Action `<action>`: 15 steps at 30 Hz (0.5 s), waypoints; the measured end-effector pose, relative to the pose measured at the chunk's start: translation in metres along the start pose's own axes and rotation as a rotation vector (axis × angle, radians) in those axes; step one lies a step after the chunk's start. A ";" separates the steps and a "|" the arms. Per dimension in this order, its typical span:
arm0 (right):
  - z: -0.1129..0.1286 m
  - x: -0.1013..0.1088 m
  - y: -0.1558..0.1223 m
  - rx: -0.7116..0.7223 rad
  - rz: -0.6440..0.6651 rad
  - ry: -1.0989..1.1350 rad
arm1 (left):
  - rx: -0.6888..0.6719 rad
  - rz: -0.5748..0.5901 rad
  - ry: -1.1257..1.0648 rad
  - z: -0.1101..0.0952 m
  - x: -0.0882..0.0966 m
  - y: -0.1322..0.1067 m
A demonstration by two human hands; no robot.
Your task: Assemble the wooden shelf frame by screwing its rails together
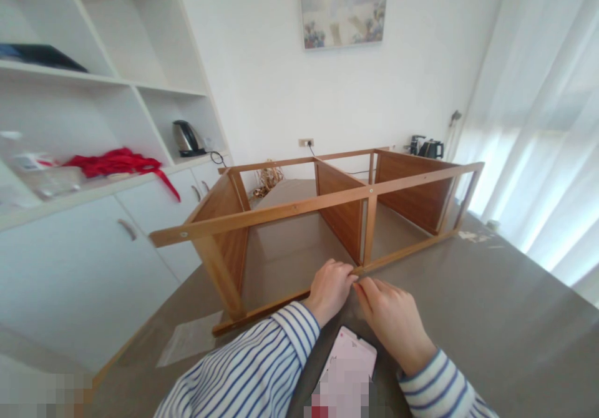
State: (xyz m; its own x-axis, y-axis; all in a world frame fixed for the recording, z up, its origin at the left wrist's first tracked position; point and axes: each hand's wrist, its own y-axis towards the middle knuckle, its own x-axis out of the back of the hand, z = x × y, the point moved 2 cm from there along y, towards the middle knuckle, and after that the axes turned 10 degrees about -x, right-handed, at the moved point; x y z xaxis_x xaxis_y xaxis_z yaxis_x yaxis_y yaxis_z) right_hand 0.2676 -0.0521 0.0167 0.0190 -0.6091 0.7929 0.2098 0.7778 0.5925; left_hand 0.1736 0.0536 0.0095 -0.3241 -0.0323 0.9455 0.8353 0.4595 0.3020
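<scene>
A wooden shelf frame (281,211) with several brown panels lies on its side on the grey table. My left hand (330,290) is closed around its lower front rail, close to where the middle upright meets it. Right beside it, my right hand (395,318) has thumb and fingers pinched together against the same rail. Whatever sits in that pinch is too small or hidden to make out. Below my hands lies a phone (353,349) with a pale pink screen, partly blurred out.
A clear plastic bag (191,338) lies near the frame's left end. White cabinets (65,281) with shelves line the left, holding a kettle (186,137) and red cloth (116,162). Another dark kettle (431,150) stands at the back right, near a white curtain (538,137).
</scene>
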 end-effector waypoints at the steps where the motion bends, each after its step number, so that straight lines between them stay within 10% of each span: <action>1: -0.002 0.001 0.000 -0.025 -0.006 0.004 | -0.001 0.009 -0.005 -0.001 -0.002 0.003; 15: -0.021 0.003 0.002 -0.254 -0.082 -0.091 | 0.041 0.041 -0.025 -0.007 -0.016 0.026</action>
State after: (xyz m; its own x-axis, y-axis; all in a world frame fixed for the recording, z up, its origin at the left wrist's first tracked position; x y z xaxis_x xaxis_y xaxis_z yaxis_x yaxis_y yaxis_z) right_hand 0.2891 -0.0554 0.0175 -0.0936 -0.6430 0.7601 0.4458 0.6556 0.6095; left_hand 0.2039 0.0596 0.0029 -0.3012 0.0095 0.9535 0.8293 0.4961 0.2570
